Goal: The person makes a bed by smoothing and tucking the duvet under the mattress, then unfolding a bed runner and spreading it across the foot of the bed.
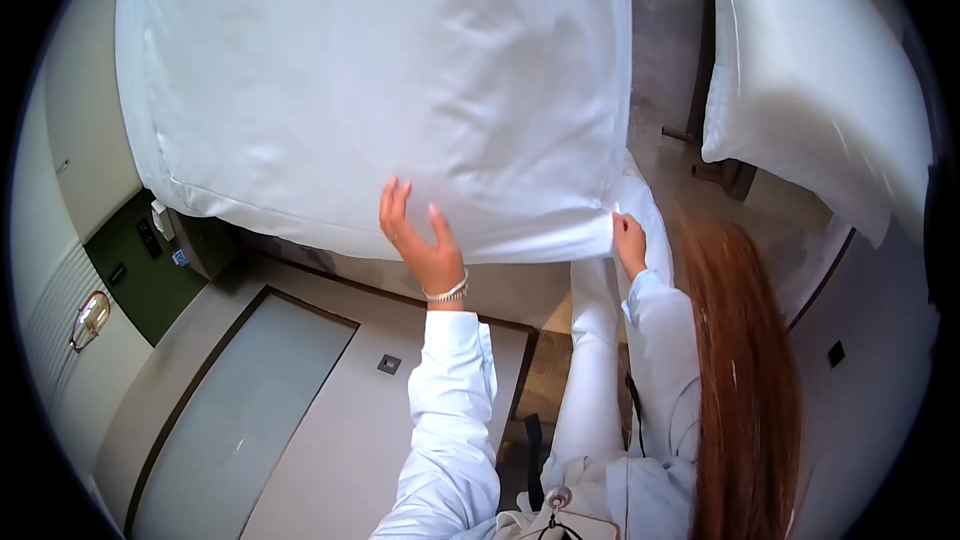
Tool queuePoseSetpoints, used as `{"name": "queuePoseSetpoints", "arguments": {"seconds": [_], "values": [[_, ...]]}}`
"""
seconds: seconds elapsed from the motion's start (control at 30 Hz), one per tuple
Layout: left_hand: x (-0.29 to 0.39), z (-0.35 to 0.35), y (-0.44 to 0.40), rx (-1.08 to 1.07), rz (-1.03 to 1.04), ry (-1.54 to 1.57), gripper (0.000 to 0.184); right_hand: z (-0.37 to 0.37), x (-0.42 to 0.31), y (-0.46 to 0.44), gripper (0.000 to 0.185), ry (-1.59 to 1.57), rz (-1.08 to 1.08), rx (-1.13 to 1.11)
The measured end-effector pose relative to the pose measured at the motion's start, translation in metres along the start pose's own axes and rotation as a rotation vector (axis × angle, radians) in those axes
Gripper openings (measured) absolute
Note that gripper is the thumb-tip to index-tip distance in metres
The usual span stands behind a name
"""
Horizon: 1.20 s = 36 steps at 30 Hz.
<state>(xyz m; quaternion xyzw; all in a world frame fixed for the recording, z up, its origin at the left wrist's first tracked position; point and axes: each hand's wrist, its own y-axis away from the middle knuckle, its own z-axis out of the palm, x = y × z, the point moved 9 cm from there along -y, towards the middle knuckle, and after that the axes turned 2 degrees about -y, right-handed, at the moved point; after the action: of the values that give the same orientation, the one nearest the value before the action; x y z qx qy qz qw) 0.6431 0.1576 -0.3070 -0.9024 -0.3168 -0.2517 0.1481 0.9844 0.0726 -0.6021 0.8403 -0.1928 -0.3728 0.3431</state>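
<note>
A white bed sheet (380,70) spreads over the bed in front of me, smooth on the left and lightly wrinkled toward the right. My right hand (628,242) is closed on the sheet's near right corner, pinching the edge between thumb and fingers. Over the near edge, my left hand (422,242) is open with its fingers apart and holds nothing. Whether its fingertips touch the cloth, I cannot tell. A bracelet circles the left wrist.
Puffy white bedding (810,70) with a seamed edge lies at the right, across a strip of floor (665,60). A dark-framed frosted panel (250,410) and a lit wall lamp (90,320) are at lower left. Long hair hangs beside my right arm.
</note>
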Motion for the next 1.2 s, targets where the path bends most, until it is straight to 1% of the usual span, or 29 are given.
{"name": "queuePoseSetpoints", "arguments": {"seconds": [0.03, 0.07, 0.1, 0.13, 0.17, 0.2, 0.23, 0.27, 0.3, 0.33, 0.37, 0.4, 0.47, 0.53, 0.6, 0.67, 0.7, 0.73, 0.77, 0.8, 0.83, 0.87, 0.93, 0.97, 1.03, 1.07, 1.13, 1.17, 1.2], "values": [[0.016, 0.013, -0.010, -0.044, 0.098, -0.039, 0.028, 0.005, 0.006, -0.010, 0.020, -0.024, -0.047, 0.034], [0.028, 0.023, -0.012, -0.089, 0.195, -0.078, 0.033, 0.008, 0.020, -0.021, 0.020, -0.019, -0.036, 0.030], [0.030, 0.029, -0.011, -0.095, 0.195, -0.080, 0.033, 0.017, 0.025, -0.033, 0.016, -0.016, -0.006, -0.060], [0.041, 0.057, -0.004, -0.318, 0.321, -0.211, 0.032, 0.026, 0.019, -0.042, 0.015, -0.018, 0.021, -0.145], [0.045, 0.083, 0.008, -0.541, 0.445, -0.343, 0.032, 0.030, 0.009, -0.047, 0.015, -0.025, 0.023, -0.144], [0.045, 0.085, 0.010, -0.541, 0.448, -0.342, 0.032, 0.033, -0.035, -0.043, 0.015, 0.068, -0.133, -0.176], [0.041, 0.091, 0.014, -0.553, 0.448, -0.443, 0.032, 0.040, -0.077, -0.039, 0.017, 0.165, -0.289, -0.208], [0.034, 0.096, 0.018, -0.568, 0.444, -0.545, 0.032, 0.060, -0.109, -0.029, 0.019, 0.175, -0.449, -0.343], [0.033, 0.097, 0.017, -0.533, 0.442, -0.522, 0.026, 0.077, -0.158, -0.008, 0.020, 0.330, -0.574, -0.613], [0.036, 0.097, 0.017, -0.534, 0.433, -0.524, 0.026, 0.102, -0.172, 0.010, 0.022, 0.681, -0.669, -0.809], [0.036, 0.099, 0.019, -0.616, 0.414, -0.510, 0.022, 0.128, -0.173, 0.018, 0.026, 0.852, -0.728, -0.945], [0.035, 0.100, 0.024, -0.699, 0.396, -0.501, 0.019, 0.134, -0.182, 0.012, 0.026, 0.841, -0.738, -0.953], [0.016, 0.112, 0.055, -0.877, 0.515, -0.575, 0.013, 0.146, -0.190, -0.004, 0.027, 1.203, -0.795, -0.976], [-0.020, 0.120, 0.098, -0.944, 0.658, -0.820, 0.017, 0.126, -0.205, -0.045, 0.026, 1.227, -0.526, -0.876], [-0.043, 0.114, 0.138, -1.191, 0.473, -0.830, 0.023, 0.086, -0.230, -0.061, 0.023, 1.176, -0.634, -0.343], [-0.069, 0.103, 0.181, -1.469, 0.123, -0.811, 0.034, 0.054, -0.229, -0.035, 0.023, 1.201, -0.588, -0.664], [-0.101, 0.112, 0.223, -1.584, -0.161, -0.607, 0.033, 0.052, -0.201, -0.027, 0.024, 1.298, -0.539, -0.908], [-0.133, 0.119, 0.265, -1.648, -0.470, -0.429, 0.033, 0.050, -0.174, -0.027, 0.024, 1.265, -0.508, -0.962], [-0.201, 0.142, 0.332, -1.559, -0.657, -0.048, 0.035, 0.036, -0.164, -0.022, 0.024, 1.281, -0.502, -0.880], [-0.264, 0.162, 0.395, -1.471, -0.846, 0.338, 0.037, 0.034, -0.120, -0.031, 0.025, 1.351, -0.511, -0.858], [-0.234, 0.120, 0.367, -1.341, -1.318, 0.350, 0.038, 0.017, -0.122, -0.017, 0.026, 1.373, -0.523, -0.836], [-0.190, 0.068, 0.326, -1.042, -1.760, 0.329, 0.039, 0.005, -0.127, -0.001, 0.027, 1.390, -0.535, -0.812], [-0.228, 0.045, 0.318, -0.933, -1.614, 0.256, 0.040, -0.003, -0.102, 0.019, 0.027, 1.150, -0.492, -0.824], [-0.243, 0.036, 0.319, -0.917, -1.618, 0.296, 0.040, -0.004, -0.095, 0.035, 0.027, 1.123, -0.448, -0.808], [-0.274, 0.015, 0.299, -0.674, -1.613, 0.468, 0.028, 0.005, -0.099, 0.066, 0.025, 1.068, -0.368, -0.774], [-0.282, 0.001, 0.291, -0.655, -1.615, 0.498, 0.028, 0.015, -0.106, 0.086, 0.025, 1.049, -0.333, -0.761], [-0.285, -0.036, 0.266, -0.484, -1.628, 0.656, 0.026, 0.054, -0.115, 0.120, 0.022, 0.840, -0.364, -0.844], [-0.297, -0.046, 0.261, -0.416, -1.584, 0.716, 0.025, 0.084, -0.092, 0.119, 0.020, 0.717, -0.377, -0.904], [-0.304, -0.058, 0.259, -0.388, -1.588, 0.752, 0.025, 0.106, -0.098, 0.137, 0.021, 0.446, -0.114, -0.962]]}}
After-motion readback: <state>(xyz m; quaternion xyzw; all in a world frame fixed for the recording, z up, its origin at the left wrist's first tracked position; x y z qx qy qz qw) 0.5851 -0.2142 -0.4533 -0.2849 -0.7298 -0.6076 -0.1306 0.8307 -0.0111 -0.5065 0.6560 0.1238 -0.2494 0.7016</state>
